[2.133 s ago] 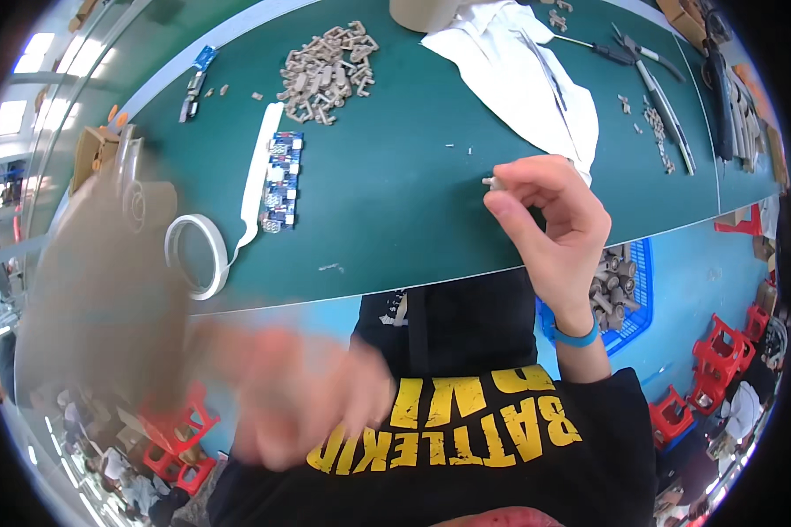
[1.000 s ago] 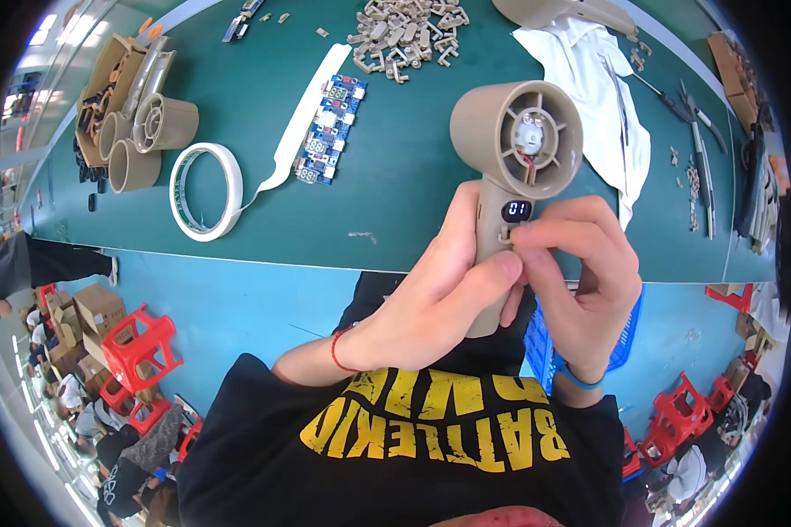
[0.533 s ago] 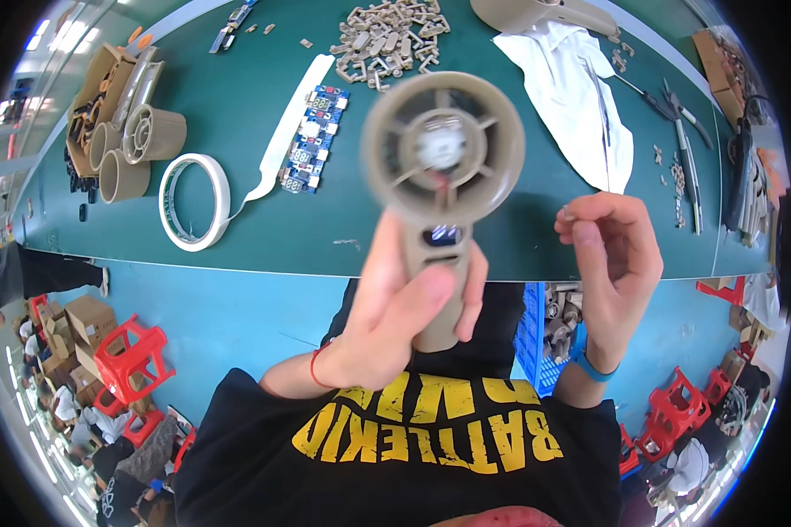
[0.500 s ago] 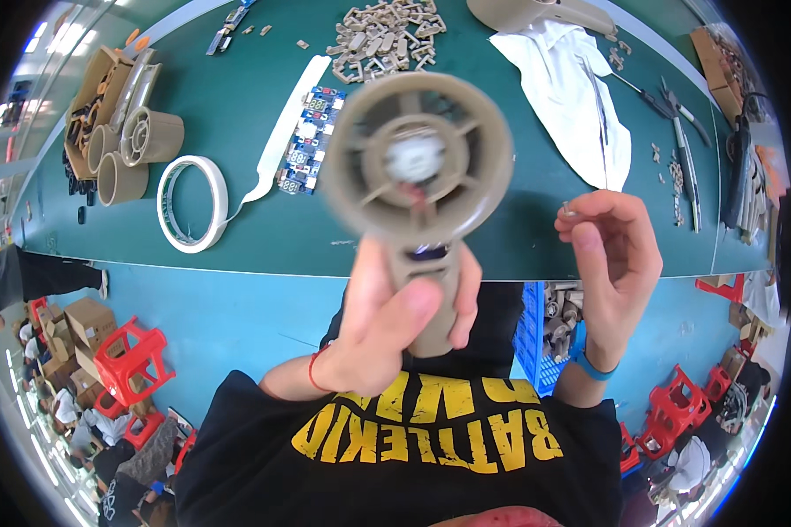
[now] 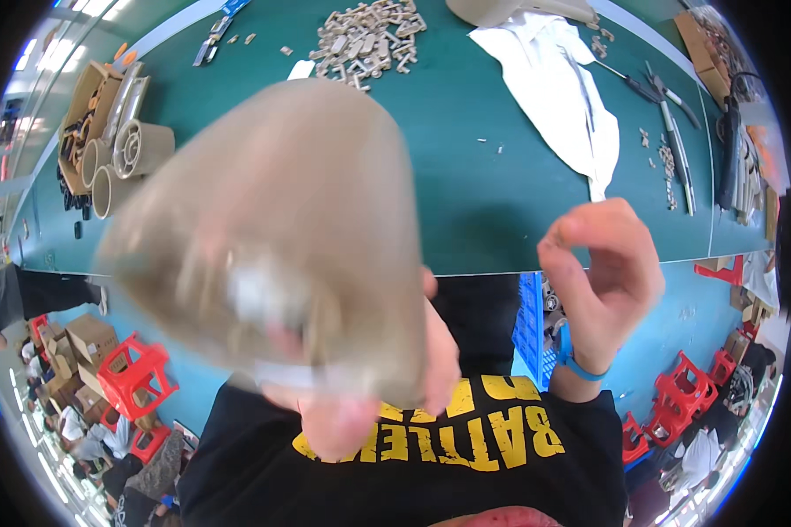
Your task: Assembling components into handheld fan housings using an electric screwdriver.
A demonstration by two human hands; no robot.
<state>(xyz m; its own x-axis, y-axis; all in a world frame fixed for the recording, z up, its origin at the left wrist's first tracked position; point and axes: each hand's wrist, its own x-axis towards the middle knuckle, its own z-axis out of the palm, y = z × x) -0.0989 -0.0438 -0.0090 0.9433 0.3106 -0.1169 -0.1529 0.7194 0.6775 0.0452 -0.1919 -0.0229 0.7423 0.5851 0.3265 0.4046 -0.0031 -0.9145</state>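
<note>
Left hand (image 5: 338,428) is grasping the beige fan body (image 5: 325,184) close to the camera!
Apparently mid-handling: the right hand (image 5: 613,279) is curling, whether around anything I can't tell; the next move is likely calling for steadiness.

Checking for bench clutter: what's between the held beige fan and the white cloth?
Head view: green tabletop with two tiny pale bits shows between the beige fan and white cloth.

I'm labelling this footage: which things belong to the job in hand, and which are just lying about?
In the job:
blurred beige plastic fan, held by the left hand
probably the heap of small beige plastic parts

Apparently lying about:
limp white fabric cloth
red plastic stools
</note>
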